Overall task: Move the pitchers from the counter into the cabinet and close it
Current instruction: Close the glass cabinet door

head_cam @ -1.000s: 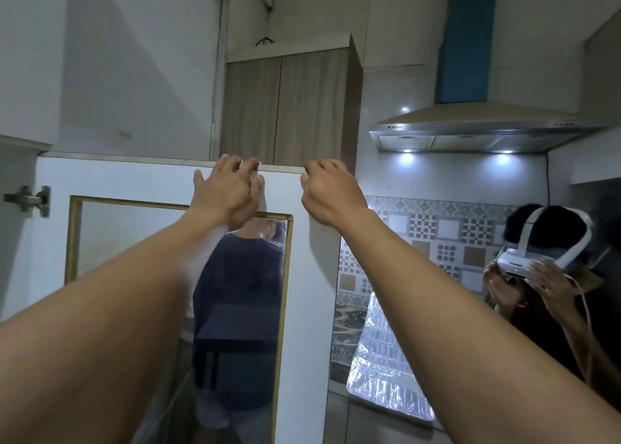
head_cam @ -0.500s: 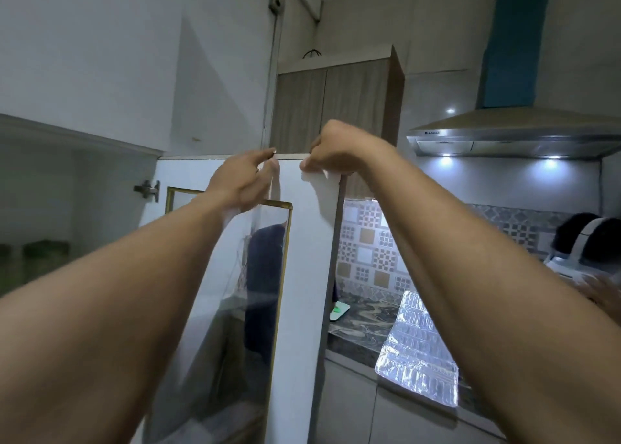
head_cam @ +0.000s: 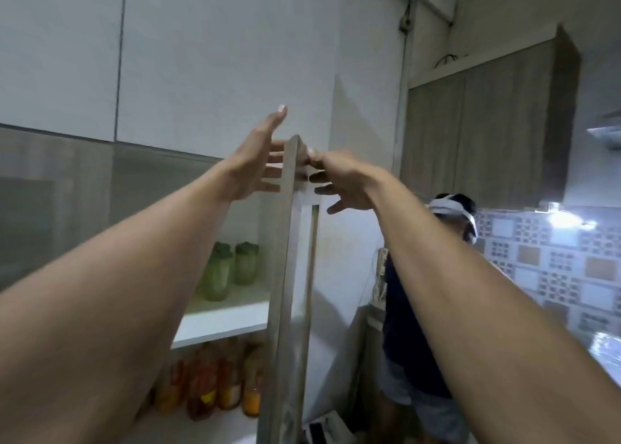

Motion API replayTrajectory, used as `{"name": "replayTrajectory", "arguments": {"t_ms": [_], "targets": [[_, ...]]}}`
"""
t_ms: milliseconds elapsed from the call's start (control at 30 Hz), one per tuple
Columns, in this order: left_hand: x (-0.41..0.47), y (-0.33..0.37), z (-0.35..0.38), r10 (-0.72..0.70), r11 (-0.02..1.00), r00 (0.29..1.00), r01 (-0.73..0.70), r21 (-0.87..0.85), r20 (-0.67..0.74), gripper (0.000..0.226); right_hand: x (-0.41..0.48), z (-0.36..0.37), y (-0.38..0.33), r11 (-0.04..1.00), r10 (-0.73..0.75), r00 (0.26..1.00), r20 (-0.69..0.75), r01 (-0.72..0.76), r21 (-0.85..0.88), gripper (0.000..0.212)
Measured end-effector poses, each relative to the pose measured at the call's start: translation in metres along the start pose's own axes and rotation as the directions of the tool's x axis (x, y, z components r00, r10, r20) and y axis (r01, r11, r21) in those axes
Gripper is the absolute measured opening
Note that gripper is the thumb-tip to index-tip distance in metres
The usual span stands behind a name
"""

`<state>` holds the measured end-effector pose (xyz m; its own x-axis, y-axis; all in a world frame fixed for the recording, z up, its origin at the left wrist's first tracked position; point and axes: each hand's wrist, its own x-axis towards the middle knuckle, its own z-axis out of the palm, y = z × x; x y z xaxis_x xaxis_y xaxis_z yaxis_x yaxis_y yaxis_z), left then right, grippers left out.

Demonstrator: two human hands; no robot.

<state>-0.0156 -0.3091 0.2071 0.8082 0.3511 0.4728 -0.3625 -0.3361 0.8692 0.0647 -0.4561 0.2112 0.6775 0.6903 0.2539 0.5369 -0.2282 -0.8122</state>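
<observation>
The cabinet door (head_cam: 287,275) stands edge-on to me, its glass pane facing right. My left hand (head_cam: 255,161) is on the door's inner side near its top corner, fingers spread, some hidden behind the edge. My right hand (head_cam: 339,181) is flat against the outer face at the same height, fingers apart. Inside the open cabinet, two green pitchers (head_cam: 232,269) with dark green lids stand side by side on the white upper shelf (head_cam: 218,322).
Several bottles with orange and yellow contents (head_cam: 215,386) fill the lower shelf. Another person wearing a white headset (head_cam: 413,309) stands right behind the door. Wooden wall cabinets (head_cam: 484,124) and a tiled backsplash (head_cam: 551,269) lie to the right.
The door has swung from broadside to edge-on. My hands have left its top edge and now lie on either side of it, fingers spread. The pitchers have come into view.
</observation>
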Motion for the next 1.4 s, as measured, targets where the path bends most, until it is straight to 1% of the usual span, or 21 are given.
{"name": "replayTrajectory", "arguments": {"t_ms": [67,133,167,200,233,267,300,333,367,400,467,533,567,633,667,700,800,833,1000,1233,1400], "targets": [[-0.007,-0.001,-0.032,-0.025,0.999,1.0,0.025,-0.036,0.003,0.086,0.018,0.034,-0.005,0.995,-0.07,0.997,-0.027,0.067,-0.075,0.06],[-0.014,-0.005,-0.06,-0.009,0.999,0.997,0.006,-0.038,-0.071,0.078,0.037,0.064,-0.009,0.965,-0.177,0.984,-0.026,0.168,-0.199,0.06],[-0.015,-0.008,-0.073,0.015,0.999,0.985,-0.024,-0.047,-0.171,0.071,0.047,0.078,-0.01,0.944,-0.223,0.975,-0.01,0.214,-0.25,0.064],[-0.015,-0.013,-0.085,0.039,0.997,0.952,-0.056,-0.047,-0.304,0.064,0.058,0.09,-0.01,0.926,-0.248,0.969,0.009,0.24,-0.29,0.069],[-0.013,-0.018,-0.098,0.081,0.996,0.891,-0.091,-0.001,-0.447,0.057,0.071,0.102,-0.009,0.913,-0.261,0.965,0.026,0.255,-0.317,0.073],[-0.012,-0.024,-0.11,0.151,0.988,0.819,-0.118,0.094,-0.554,0.053,0.082,0.113,-0.009,0.902,-0.271,0.962,0.033,0.266,-0.341,0.076],[-0.012,-0.029,-0.118,0.249,0.964,0.749,-0.13,0.232,-0.614,0.049,0.093,0.122,-0.009,0.892,-0.279,0.96,0.035,0.273,-0.361,0.079],[-0.01,-0.036,-0.126,0.353,0.916,0.683,-0.111,0.386,-0.64,0.044,0.105,0.132,-0.009,0.885,-0.286,0.957,0.042,0.28,-0.372,0.082],[-0.008,-0.044,-0.135,0.446,0.844,0.63,-0.059,0.534,-0.635,0.043,0.117,0.142,-0.009,0.878,-0.296,0.955,0.038,0.287,-0.382,0.084],[-0.006,-0.051,-0.14,0.519,0.756,0.606,0.003,0.655,-0.602,0.043,0.125,0.149,-0.008,0.872,-0.305,0.952,0.024,0.289,-0.394,0.086],[0.001,-0.07,-0.152,0.617,0.534,0.601,0.154,0.831,-0.508,0.052,0.144,0.165,-0.004,0.867,-0.316,0.949,0.015,0.295,-0.403,0.086],[0.014,-0.091,-0.162,0.639,0.329,0.61,0.335,0.883,-0.469,0.062,0.164,0.175,0.003,0.839,-0.334,0.942,0.029,0.311,-0.447,0.086],[0.021,-0.101,-0.167,0.629,0.264,0.612,0.412,0.872,-0.48,0.063,0.175,0.178,0.007,0.82,-0.351,0.936,0.036,0.325,-0.471,0.085],[0.037,-0.116,-0.175,0.61,0.227,0.59,0.51,0.83,-0.529,0.062,0.197,0.181,0.016,0.785,-0.39,0.92,0.046,0.358,-0.506,0.083],[0.046,-0.123,-0.178,0.608,0.212,0.583,0.535,0.818,-0.539,0.062,0.209,0.181,0.021,0.774,-0.399,0.916,0.048,0.364,-0.518,0.083],[0.054,-0.129,-0.182,0.605,0.177,0.592,0.553,0.814,-0.533,0.061,0.221,0.181,0.026,0.766,-0.402,0.914,0.05,0.366,-0.528,0.082],[0.073,-0.148,-0.193,0.556,0.012,0.669,0.587,0.81,-0.493,0.061,0.249,0.18,0.041,0.755,-0.402,0.915,0.043,0.358,-0.549,0.08],[0.081,-0.154,-0.196,0.539,-0.013,0.684,0.591,0.807,-0.492,0.063,0.259,0.18,0.046,0.754,-0.4,0.916,0.043,0.355,-0.552,0.08],[0.103,-0.181,-0.2,0.483,0.037,0.706,0.574,0.818,-0.518,0.063,0.294,0.186,0.065,0.71,-0.447,0.893,0.053,0.39,-0.587,0.078],[0.115,-0.201,-0.211,0.42,0.073,0.727,0.569,0.819,-0.543,0.064,0.316,0.2,0.072,0.716,-0.488,0.872,0.042,0.428,-0.552,0.07],[0.117,-0.205,-0.216,0.405,0.116,0.743,0.536,0.836,-0.533,0.067,0.321,0.2,0.074,0.708,-0.467,0.882,0.06,0.414,-0.572,0.078]]}}
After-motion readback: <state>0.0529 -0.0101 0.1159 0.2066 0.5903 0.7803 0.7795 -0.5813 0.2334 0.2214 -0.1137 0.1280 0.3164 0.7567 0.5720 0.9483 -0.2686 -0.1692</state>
